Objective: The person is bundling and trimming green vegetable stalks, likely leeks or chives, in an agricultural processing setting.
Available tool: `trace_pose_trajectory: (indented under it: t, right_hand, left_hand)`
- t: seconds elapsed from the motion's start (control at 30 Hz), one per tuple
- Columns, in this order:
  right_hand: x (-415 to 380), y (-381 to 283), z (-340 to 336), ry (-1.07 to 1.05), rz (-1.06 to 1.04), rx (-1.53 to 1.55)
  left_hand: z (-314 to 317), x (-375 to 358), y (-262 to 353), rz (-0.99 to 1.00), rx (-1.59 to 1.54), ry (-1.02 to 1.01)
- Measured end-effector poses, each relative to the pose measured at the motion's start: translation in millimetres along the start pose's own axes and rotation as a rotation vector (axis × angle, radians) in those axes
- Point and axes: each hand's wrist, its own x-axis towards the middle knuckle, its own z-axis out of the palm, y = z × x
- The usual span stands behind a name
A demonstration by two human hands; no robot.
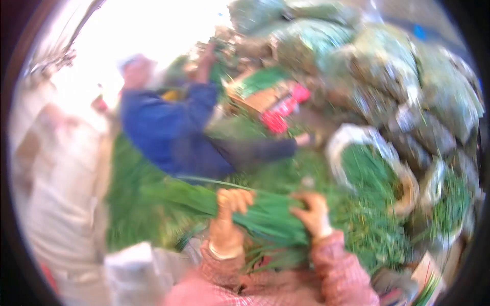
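Observation:
A bundle of long, flat green leaves [270, 217], like garlic chives, lies crosswise in front of my chest. My left hand [227, 222] is closed round its middle, fingers curled over the top. My right hand [312, 211] grips the bundle's right end, with thumb and fingers pressed round the leaves. The thinner leaf ends stretch away to the left and blur with motion. Loose leaves hang below the bundle over my pink checked sleeves.
Loose green leaves [138, 204] cover the ground ahead. A person in blue [168, 132] sits among them, one leg stretched right. Beyond are a cardboard box [260, 97] and red bundles [275, 121]. An open white sack [334, 153] of greens and stuffed plastic bags [383, 61] stand right.

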Motion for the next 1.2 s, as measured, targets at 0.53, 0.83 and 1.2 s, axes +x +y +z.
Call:
trace_pose_trajectory:
  t: [0.53, 0.83, 1.2]
  right_hand:
    - [-47, 121, -28, 0.516, 0.385, 0.008]
    - [-114, 147, -135, 0.779, 0.392, -0.264]
    - [-71, 27, -33, 0.214, 0.607, 0.235]
  left_hand:
    - [-8, -16, -20, -0.028, -0.129, 0.069]
    - [-91, -29, -17, 0.016, -0.163, 0.221]
    - [-69, -29, -1, -0.038, -0.054, 0.282]
